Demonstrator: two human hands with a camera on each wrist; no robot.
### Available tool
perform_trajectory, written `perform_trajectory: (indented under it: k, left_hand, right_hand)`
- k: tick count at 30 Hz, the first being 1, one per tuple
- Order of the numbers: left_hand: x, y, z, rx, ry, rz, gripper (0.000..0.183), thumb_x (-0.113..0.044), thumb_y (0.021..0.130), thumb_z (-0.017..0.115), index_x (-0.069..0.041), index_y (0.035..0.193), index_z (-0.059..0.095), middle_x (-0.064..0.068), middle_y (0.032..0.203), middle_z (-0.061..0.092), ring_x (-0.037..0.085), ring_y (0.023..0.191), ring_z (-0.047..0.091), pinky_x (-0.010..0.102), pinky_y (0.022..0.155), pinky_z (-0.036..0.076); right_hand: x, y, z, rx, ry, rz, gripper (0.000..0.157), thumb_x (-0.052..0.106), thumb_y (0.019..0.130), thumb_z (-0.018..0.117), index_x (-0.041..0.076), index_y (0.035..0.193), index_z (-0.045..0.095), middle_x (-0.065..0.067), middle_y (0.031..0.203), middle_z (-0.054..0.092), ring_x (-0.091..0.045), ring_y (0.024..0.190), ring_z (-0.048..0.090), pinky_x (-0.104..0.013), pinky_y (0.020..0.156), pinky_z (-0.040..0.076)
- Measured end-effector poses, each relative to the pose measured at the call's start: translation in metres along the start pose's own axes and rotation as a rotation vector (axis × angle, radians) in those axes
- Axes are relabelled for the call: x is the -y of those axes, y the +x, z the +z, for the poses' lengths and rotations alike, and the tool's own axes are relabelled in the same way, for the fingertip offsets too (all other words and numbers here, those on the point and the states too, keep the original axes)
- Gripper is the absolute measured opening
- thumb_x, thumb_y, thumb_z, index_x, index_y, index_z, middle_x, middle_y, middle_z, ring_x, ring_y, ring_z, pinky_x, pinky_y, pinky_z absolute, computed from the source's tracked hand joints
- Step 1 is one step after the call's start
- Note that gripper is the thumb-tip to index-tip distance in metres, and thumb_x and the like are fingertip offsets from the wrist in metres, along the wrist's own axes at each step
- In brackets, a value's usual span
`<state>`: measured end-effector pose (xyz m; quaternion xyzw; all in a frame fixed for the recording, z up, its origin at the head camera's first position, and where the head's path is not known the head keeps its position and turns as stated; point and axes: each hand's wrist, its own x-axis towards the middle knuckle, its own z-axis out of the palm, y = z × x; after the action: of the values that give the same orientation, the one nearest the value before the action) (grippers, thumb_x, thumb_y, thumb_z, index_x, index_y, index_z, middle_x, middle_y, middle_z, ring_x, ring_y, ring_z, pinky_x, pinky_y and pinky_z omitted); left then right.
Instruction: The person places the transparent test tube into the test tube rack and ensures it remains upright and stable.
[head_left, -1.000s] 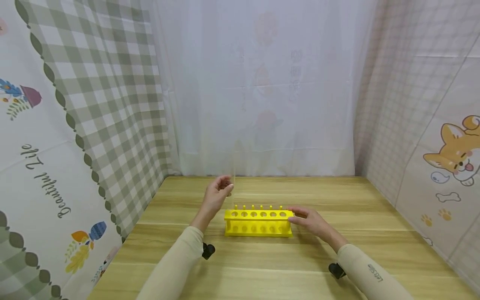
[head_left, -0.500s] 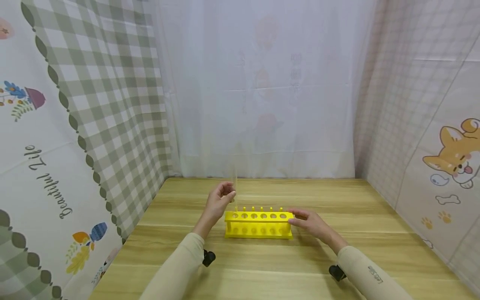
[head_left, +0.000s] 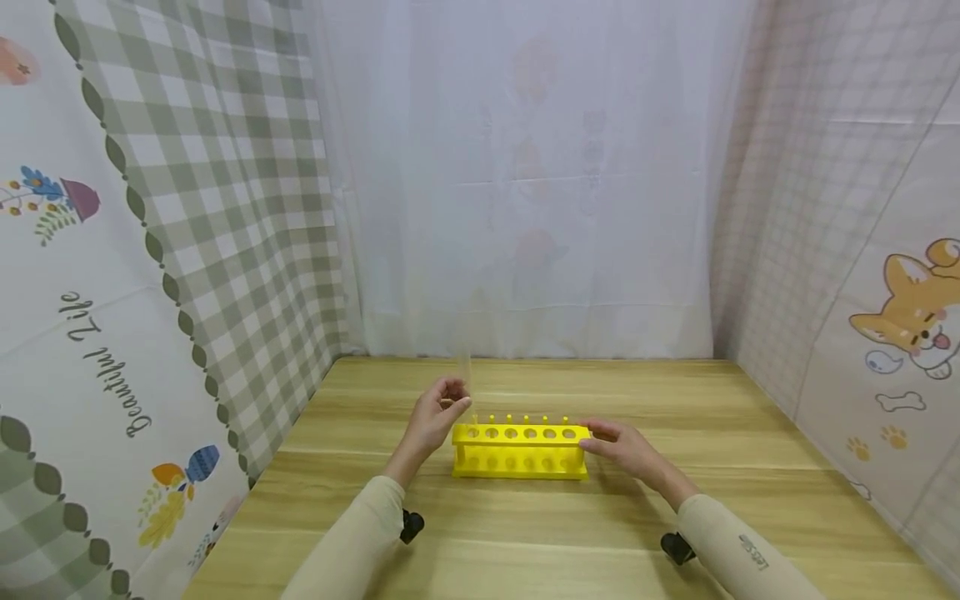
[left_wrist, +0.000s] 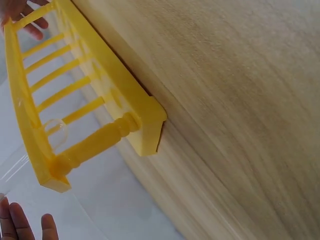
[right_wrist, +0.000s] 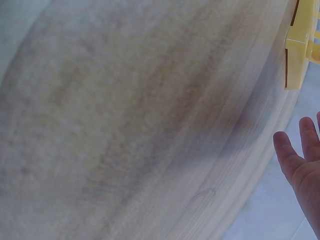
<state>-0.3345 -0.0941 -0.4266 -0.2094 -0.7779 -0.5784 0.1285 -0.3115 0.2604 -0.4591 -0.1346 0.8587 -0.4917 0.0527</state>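
A yellow test tube rack [head_left: 521, 475] with a row of round holes stands upright on the table. My left hand [head_left: 435, 414] pinches a clear test tube [head_left: 466, 371] between thumb and fingers at the rack's left end. In the left wrist view, the rounded bottom of the tube [left_wrist: 56, 132] pokes through the end hole of the rack's upper plate, above the lower plate. At the other end, my right hand [head_left: 618, 444] holds the upper plate's right corner with thumb and fingers. The right wrist view shows several outstretched fingers of this hand [right_wrist: 307, 175] beside the rack's end.
Wood-grain table [head_left: 540, 542] surrounds the rack. A white curtain [head_left: 570, 250] hangs behind it, with a green checked cloth [head_left: 247, 167] on the left and a patterned cloth [head_left: 810, 292] on the right. Short yellow pegs [head_left: 527, 419] line the rack's back.
My left hand has lowered, bringing the test tube down from above the rack's left end into the leftmost hole. My right hand stays at the right end.
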Motion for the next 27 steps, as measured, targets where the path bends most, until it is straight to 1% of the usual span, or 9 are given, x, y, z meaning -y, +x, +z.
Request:
perform_trajectory:
  k: [2,5,10,13,18,20,24,27]
  left_hand:
    - [0.001,0.000,0.000,0.001,0.017,0.013,0.023,-0.011,0.097,0.065,-0.003,0.118,0.061,0.005,0.100,0.065,0.022,0.096,0.059,0.045,0.091,0.048]
    - [0.001,-0.001,0.000,0.001,0.026,0.018,0.021,-0.011,0.097,0.065,-0.003,0.116,0.061,0.004,0.099,0.065,0.021,0.095,0.059,0.046,0.092,0.047]
    - [0.004,-0.004,0.001,0.016,0.033,0.016,0.020,-0.010,0.097,0.065,-0.005,0.115,0.061,0.002,0.097,0.065,0.021,0.094,0.059,0.049,0.093,0.046]
    - [0.006,-0.007,0.002,0.038,0.051,0.007,0.020,-0.011,0.097,0.064,-0.004,0.116,0.060,0.001,0.097,0.063,0.021,0.096,0.059,0.052,0.095,0.045]
    - [0.009,-0.011,0.003,0.053,0.087,-0.004,0.016,-0.008,0.097,0.064,-0.006,0.112,0.060,-0.001,0.097,0.062,0.021,0.097,0.058,0.052,0.096,0.045]
    - [0.010,-0.012,0.004,0.057,0.094,0.003,0.015,-0.006,0.096,0.064,-0.008,0.110,0.060,0.000,0.097,0.063,0.022,0.098,0.058,0.052,0.096,0.045]
    - [0.012,-0.014,0.005,0.077,0.115,0.002,0.016,-0.009,0.097,0.065,-0.005,0.112,0.061,0.003,0.101,0.063,0.023,0.100,0.058,0.052,0.096,0.045]
    - [0.014,-0.016,0.005,0.087,0.130,-0.002,0.019,-0.012,0.097,0.065,-0.004,0.113,0.061,0.004,0.104,0.063,0.023,0.101,0.058,0.051,0.096,0.044]
  right_hand:
    - [-0.001,0.000,-0.001,-0.003,0.006,-0.003,0.054,0.032,0.097,0.066,0.003,0.140,0.055,-0.022,0.146,0.047,-0.045,0.135,0.040,-0.058,0.106,0.038]
    - [-0.003,0.002,-0.002,0.000,0.008,-0.003,0.054,0.034,0.097,0.065,0.004,0.141,0.055,-0.022,0.147,0.047,-0.045,0.135,0.040,-0.057,0.106,0.038]
    - [-0.006,0.003,-0.002,0.009,0.026,0.004,0.056,0.035,0.096,0.065,0.005,0.142,0.054,-0.020,0.147,0.047,-0.042,0.137,0.039,-0.055,0.107,0.037]
    - [-0.006,0.003,-0.003,0.010,0.027,-0.002,0.056,0.034,0.097,0.065,0.004,0.142,0.053,-0.021,0.147,0.046,-0.044,0.137,0.038,-0.055,0.108,0.037]
    - [-0.004,0.002,-0.003,0.016,0.013,-0.004,0.056,0.034,0.098,0.064,0.003,0.143,0.052,-0.022,0.148,0.044,-0.046,0.137,0.036,-0.056,0.108,0.036]
    - [-0.005,0.002,-0.002,0.020,0.004,-0.009,0.057,0.035,0.098,0.063,0.003,0.143,0.051,-0.023,0.149,0.044,-0.046,0.138,0.035,-0.056,0.108,0.036]
    - [-0.007,0.002,-0.001,0.027,-0.008,-0.017,0.058,0.036,0.098,0.063,0.002,0.144,0.051,-0.023,0.149,0.043,-0.046,0.138,0.035,-0.055,0.108,0.036]
    - [-0.008,0.003,-0.001,0.022,0.012,-0.011,0.057,0.035,0.097,0.065,0.003,0.142,0.052,-0.023,0.148,0.044,-0.046,0.138,0.036,-0.055,0.108,0.035]
